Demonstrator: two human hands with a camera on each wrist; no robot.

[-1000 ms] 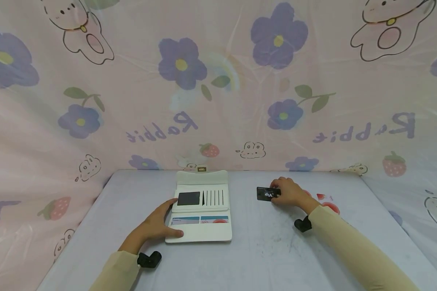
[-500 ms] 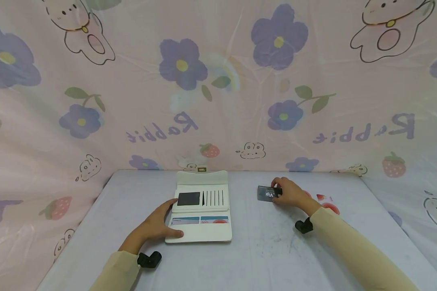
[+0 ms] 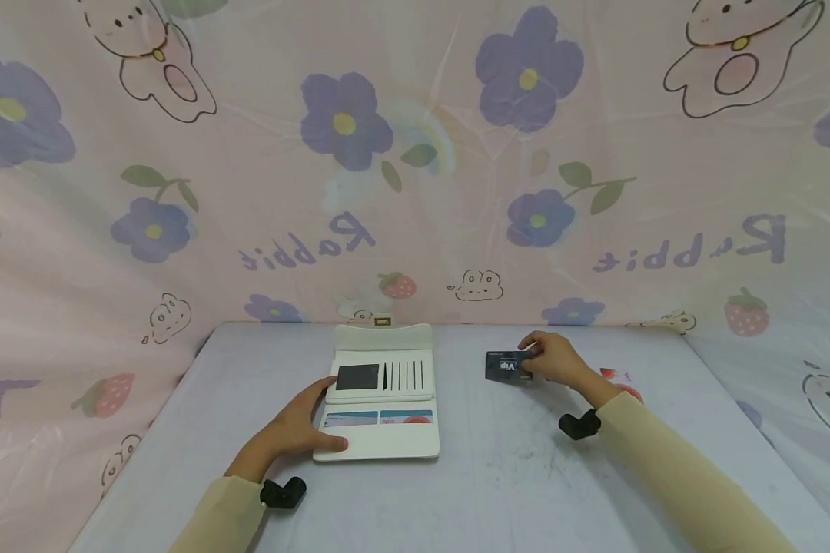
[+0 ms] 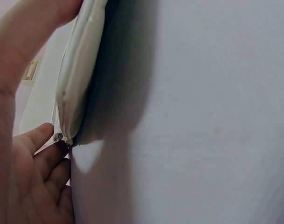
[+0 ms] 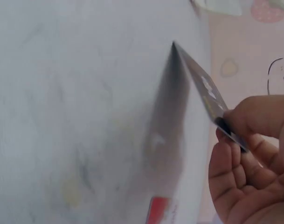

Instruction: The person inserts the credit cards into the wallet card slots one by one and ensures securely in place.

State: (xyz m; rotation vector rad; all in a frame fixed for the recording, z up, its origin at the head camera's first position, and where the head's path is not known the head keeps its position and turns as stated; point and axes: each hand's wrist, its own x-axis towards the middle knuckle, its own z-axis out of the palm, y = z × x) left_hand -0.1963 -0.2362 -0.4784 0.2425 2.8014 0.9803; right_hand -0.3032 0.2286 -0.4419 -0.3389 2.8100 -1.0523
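1. Patterned cloth (image 3: 456, 169) hangs behind a pale table (image 3: 456, 499), with the unfolded white wallet (image 3: 380, 395) lying left of the middle
2. Left hand (image 3: 293, 426) grips the wallet's left side in a wide spread, thumb over its front; a light, steady hold should stop it sliding
3. Right hand (image 3: 556, 361) pinches the black card (image 3: 506, 369) by one end, tilted, well apart from the wallet; whether a corner touches the table I cannot tell
4. Best to pinch that end only, leaving the opposite edge free and unbent

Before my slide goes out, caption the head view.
Left hand rests on an open white wallet; right hand pinches a black VIP card.
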